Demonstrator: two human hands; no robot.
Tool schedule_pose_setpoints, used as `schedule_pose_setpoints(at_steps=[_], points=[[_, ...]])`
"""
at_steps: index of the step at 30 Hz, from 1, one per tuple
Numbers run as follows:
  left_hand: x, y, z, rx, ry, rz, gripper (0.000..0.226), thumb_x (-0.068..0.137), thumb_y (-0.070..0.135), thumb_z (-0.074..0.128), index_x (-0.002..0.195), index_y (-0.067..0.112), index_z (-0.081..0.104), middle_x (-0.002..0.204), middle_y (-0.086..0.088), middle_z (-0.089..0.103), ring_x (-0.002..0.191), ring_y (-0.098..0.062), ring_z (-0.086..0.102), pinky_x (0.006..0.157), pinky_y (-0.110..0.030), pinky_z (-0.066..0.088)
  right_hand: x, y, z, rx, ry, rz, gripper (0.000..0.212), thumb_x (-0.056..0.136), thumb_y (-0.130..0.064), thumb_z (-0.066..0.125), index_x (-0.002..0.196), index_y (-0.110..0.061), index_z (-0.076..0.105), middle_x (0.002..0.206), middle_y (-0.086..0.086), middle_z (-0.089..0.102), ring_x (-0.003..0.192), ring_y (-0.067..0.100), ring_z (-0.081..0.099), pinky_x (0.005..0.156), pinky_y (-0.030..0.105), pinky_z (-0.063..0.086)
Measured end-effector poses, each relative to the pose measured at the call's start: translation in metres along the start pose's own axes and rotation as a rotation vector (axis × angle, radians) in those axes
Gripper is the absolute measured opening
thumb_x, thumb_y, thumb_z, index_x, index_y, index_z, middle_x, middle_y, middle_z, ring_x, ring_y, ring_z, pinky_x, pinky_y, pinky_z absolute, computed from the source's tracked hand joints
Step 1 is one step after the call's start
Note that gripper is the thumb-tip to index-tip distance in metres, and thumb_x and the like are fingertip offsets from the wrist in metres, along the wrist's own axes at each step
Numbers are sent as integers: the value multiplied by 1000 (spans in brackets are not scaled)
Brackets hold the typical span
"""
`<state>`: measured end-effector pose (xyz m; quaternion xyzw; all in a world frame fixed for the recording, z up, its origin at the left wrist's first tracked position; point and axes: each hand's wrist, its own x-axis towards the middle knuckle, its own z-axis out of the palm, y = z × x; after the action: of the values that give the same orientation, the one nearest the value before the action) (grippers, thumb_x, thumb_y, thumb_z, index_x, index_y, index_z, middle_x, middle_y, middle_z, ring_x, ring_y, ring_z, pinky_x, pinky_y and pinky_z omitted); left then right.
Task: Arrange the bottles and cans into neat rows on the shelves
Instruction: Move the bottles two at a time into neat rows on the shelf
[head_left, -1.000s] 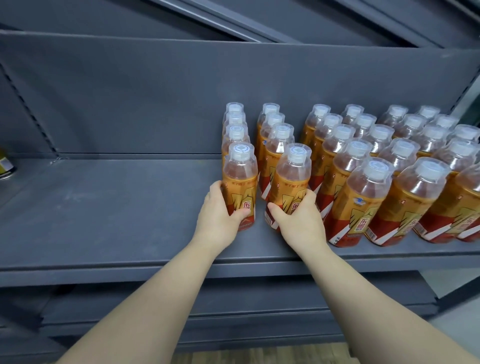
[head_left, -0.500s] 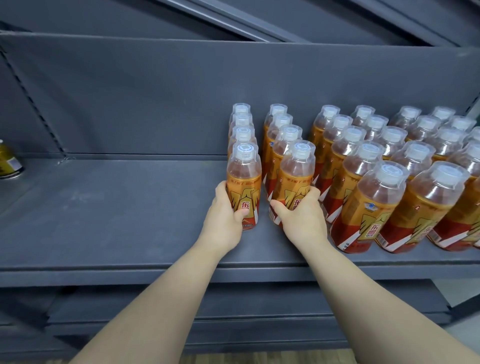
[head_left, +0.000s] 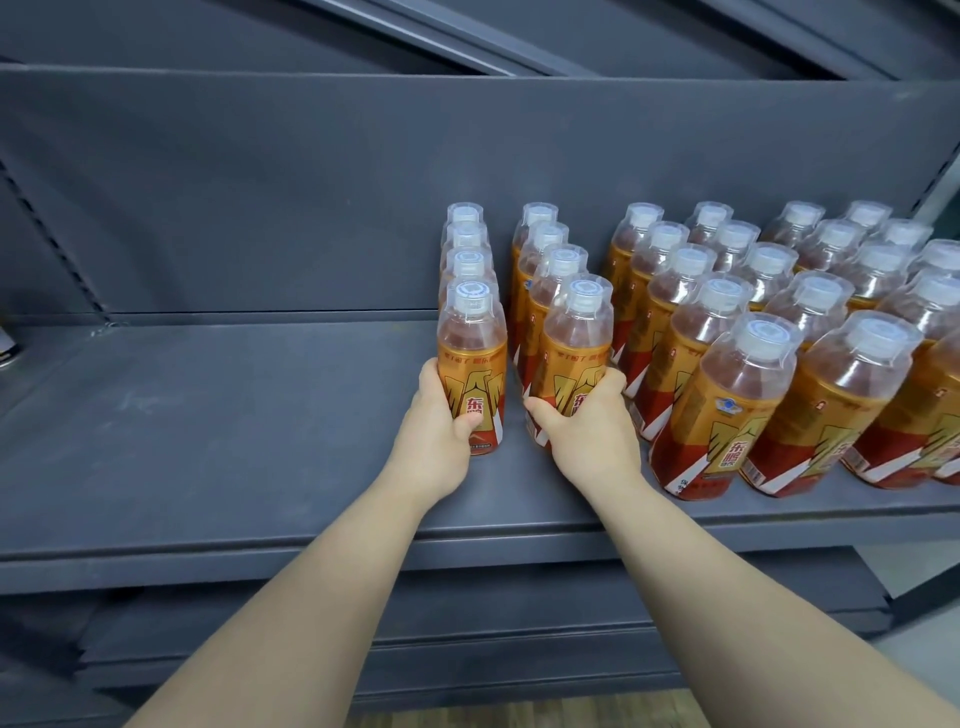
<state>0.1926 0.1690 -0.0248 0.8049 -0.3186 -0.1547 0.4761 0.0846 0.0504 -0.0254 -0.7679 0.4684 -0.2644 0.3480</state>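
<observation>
On the dark grey metal shelf (head_left: 208, 441), the left hand (head_left: 434, 441) has its grip clamped round the front clear plastic orange-labelled bottle (head_left: 471, 364) of the leftmost row. The right hand (head_left: 587, 431) grips the neighbouring row's front bottle (head_left: 574, 353). Both bottles stand upright, long axis vertical, white caps (head_left: 472, 299) up.

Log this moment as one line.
left hand: grips leftmost front bottle | right hand: grips neighbouring front bottle | both on shelf

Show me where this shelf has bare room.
The shelf is bare left of the leftmost row, through to its front edge. A narrow lane runs between the left bottle, in the left hand, and the right bottle, in the right hand. Further right, rows stand packed.
</observation>
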Motion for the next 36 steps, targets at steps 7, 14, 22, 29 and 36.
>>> schedule_pose_setpoints(at_steps=[7,14,22,29,36], points=[[1,-2,1,5,-4,-10,62,101,15,55,151,25,21,146,2,47,132,-17,48,108,-33,40,-1,-2,2,-44,13,4,73,87,-49,71,136,-16,28,128,3,53,115,27,58,86,34,51],[-1,-1,2,17,-6,-25,63,101,15,55,152,25,20,147,2,46,133,-19,47,111,-37,40,-4,-2,3,-42,26,8,74,86,-49,73,136,-16,29,129,5,54,116,27,59,84,32,48],[-5,7,-4,96,10,-63,77,98,23,61,157,23,12,152,1,43,137,-21,45,113,-43,41,1,1,3,28,-28,29,87,79,-52,78,142,-17,29,135,5,52,122,29,55,96,42,52],[-22,13,-6,176,46,-99,80,100,31,58,159,17,6,162,-2,26,145,-22,36,113,-37,36,-11,13,-11,20,-52,33,103,79,-52,78,155,-14,20,154,9,39,141,29,40,111,51,41],[-43,6,-19,388,54,-16,69,101,40,53,157,14,21,161,-6,31,148,-25,29,118,-41,30,-44,9,-14,-56,-8,-7,74,92,-46,67,147,-10,34,143,11,45,133,29,46,105,44,44]])
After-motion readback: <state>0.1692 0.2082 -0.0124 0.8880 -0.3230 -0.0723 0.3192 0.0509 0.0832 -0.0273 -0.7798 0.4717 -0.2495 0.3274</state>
